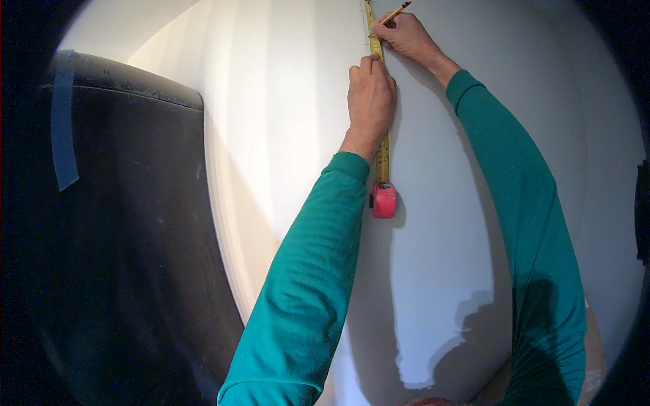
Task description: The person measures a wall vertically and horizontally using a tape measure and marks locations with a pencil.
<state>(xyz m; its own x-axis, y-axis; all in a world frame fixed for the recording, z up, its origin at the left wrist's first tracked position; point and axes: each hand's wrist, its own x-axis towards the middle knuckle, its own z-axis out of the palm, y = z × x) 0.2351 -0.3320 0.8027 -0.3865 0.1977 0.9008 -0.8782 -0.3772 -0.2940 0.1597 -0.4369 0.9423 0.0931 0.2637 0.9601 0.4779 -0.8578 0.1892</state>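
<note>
Against the white wall (443,196), my left hand (372,98) grips the yellow blade of a tape measure (382,162), fingers closed on it. The blade runs up and down the wall, and its red case (384,201) hangs below my left wrist. Above and to the right, my right hand (408,37) pinches a yellow pencil (393,13), the dark end tilted up to the right. The pencil's tip is by the blade's edge, partly hidden by my fingers. Faint pencil marks (366,44) show on the wall left of the blade.
A large black padded piece (135,203), perhaps furniture, fills the left side, with a strip of blue tape (64,128) hanging over its top edge. Shadows of my arms fall on the wall. A brown cardboard-like surface (594,345) shows at the lower right.
</note>
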